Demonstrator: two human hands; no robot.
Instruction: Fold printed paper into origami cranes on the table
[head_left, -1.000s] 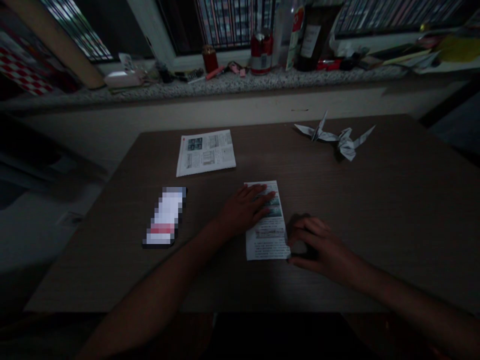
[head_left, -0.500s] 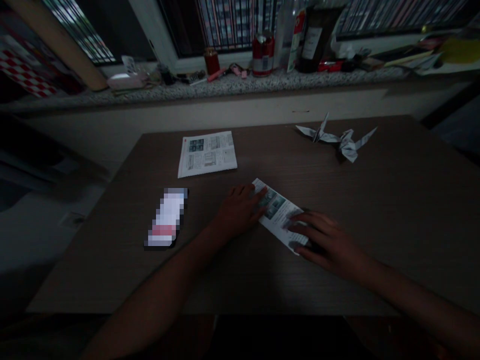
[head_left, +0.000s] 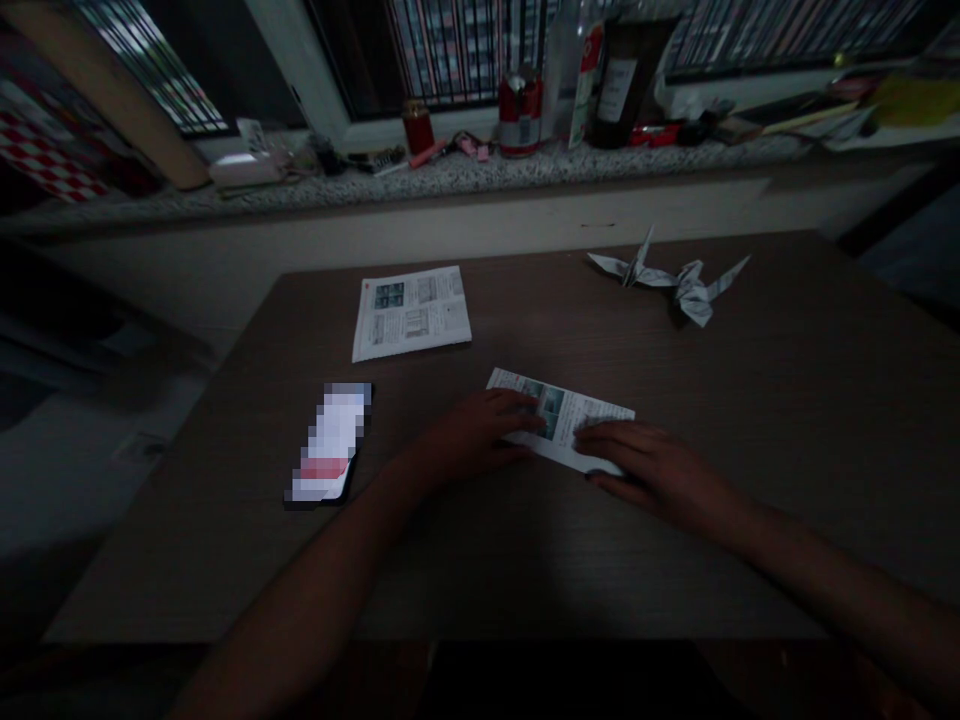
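Observation:
A folded strip of printed paper lies flat on the brown table, almost crosswise in front of me. My left hand rests palm down on its left end, fingers spread. On the strip's right end lies my right hand, fingers flat against the paper. Neither hand grips it; both press it to the tabletop.
A phone with a lit screen lies to the left of my hands. A printed sheet sits further back. Folded paper cranes stand at the back right. Behind the table, a stone windowsill carries cans, bottles and clutter.
The folded paper has been turned from lengthwise to nearly crosswise. My right hand moved from beside its lower corner onto its right end; my left hand stayed on the left end.

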